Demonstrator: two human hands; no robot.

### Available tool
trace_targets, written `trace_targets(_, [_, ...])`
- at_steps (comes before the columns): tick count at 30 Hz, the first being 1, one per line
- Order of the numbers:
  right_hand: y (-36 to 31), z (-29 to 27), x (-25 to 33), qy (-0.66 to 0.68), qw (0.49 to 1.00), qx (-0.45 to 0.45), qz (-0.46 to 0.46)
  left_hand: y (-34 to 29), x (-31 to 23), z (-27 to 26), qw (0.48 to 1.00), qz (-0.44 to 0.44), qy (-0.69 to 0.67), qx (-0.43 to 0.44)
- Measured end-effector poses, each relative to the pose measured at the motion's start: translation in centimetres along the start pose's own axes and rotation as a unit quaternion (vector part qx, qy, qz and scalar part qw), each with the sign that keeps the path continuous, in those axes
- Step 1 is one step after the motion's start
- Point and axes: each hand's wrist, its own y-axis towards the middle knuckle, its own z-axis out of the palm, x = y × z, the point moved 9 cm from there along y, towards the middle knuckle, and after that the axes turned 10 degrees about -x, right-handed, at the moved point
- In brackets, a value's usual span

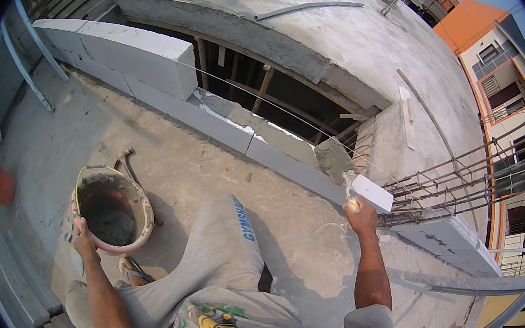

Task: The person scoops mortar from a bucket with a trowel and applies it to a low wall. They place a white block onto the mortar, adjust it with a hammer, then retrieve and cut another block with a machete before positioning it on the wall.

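Note:
My left hand [84, 238] grips the rim of a mortar bucket [145, 218], which is tilted with wet grey mortar [110, 219] inside. In my right hand [361, 214] is a trowel [348, 177], its blade largely hidden by a heap of mortar [334, 158]. The trowel is over the right part of a low row of white blocks [212, 122]. Grey mortar [261, 124] lies along the top of that row, while its right end [371, 194] shows bare white. On the left, a second course of blocks [139, 50] stands on the row.
A taut string [252, 89] runs above the blocks. Behind them is a dark opening [277, 94] edged by a concrete slab [355, 51]. Rebar [470, 183] sticks out at right. A hammer-like tool [128, 164] lies beyond the bucket; an orange bucket [4, 185] is far left.

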Motion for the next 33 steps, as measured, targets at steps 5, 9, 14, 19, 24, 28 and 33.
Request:
trace_targets(5, [1.0,-2.7,-4.8,-0.191,0.980,-0.044,-0.042,0.1,0.3,0.1,1.000,0.009,0.005,0.004])
trace_targets(9, [0.8,-2.3,-6.5,-0.235,0.970,-0.037,-0.046,-1.3,-0.7,0.7,0.998,0.037,-0.033,0.037])
trace_targets(14, [0.3,-2.2,-7.0,-0.223,0.972,-0.063,-0.046,-1.6,-1.1,0.7,0.999,0.029,-0.020,0.021])
trace_targets(19, [-0.1,-1.6,-6.6,-0.210,0.975,-0.063,-0.036,-1.3,-1.6,1.5,0.997,0.064,-0.017,0.038])
trace_targets(24, [-1.7,-2.4,-5.3,-0.079,0.987,-0.141,0.014,-1.2,-2.1,1.4,0.994,0.072,0.079,-0.001])
trace_targets(28, [-3.1,-0.5,-6.6,0.085,0.976,-0.046,0.196,-1.7,-2.8,2.0,0.992,0.084,0.098,0.008])
trace_targets(33, [-5.3,4.7,-4.1,0.440,0.773,0.081,0.449,-2.5,-3.9,2.3,0.988,0.101,0.112,0.021])
